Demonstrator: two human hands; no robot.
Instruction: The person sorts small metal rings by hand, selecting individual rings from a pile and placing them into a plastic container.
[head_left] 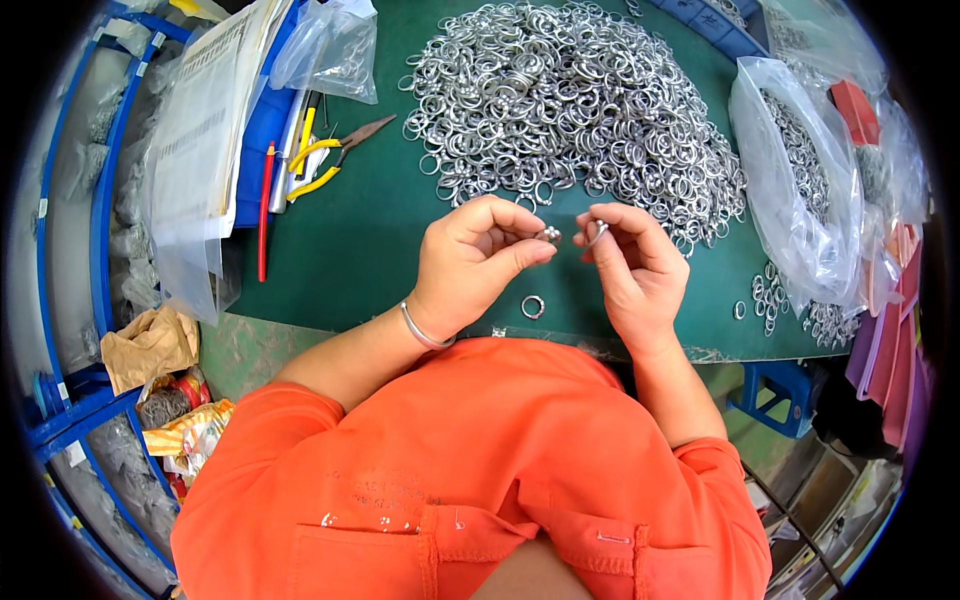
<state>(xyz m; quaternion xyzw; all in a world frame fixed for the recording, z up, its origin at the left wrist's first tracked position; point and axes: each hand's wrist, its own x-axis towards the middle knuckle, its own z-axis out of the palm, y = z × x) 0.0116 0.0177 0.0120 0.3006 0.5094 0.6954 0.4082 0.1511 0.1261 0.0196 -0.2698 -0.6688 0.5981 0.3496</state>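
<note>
My left hand (480,248) pinches a small silver ring (549,234) between thumb and fingertips, its beaded top facing right. Close across from it, my right hand (635,262) is closed on another silver ring (597,232), held between thumb and forefinger. The two hands are slightly apart. Below them a single ring (533,307) lies on the green tabletop (400,260). Just beyond my fingers spreads a large heap of silver rings (570,100). A metal bangle sits on my left wrist.
At left lie yellow-handled pliers (340,150), a red pencil-like stick (266,210) and papers (215,120) by a blue tray. Plastic bags of rings (800,190) stand at right, with small loose ring piles (770,298) nearer me. Blue shelving (103,200) lines the left side.
</note>
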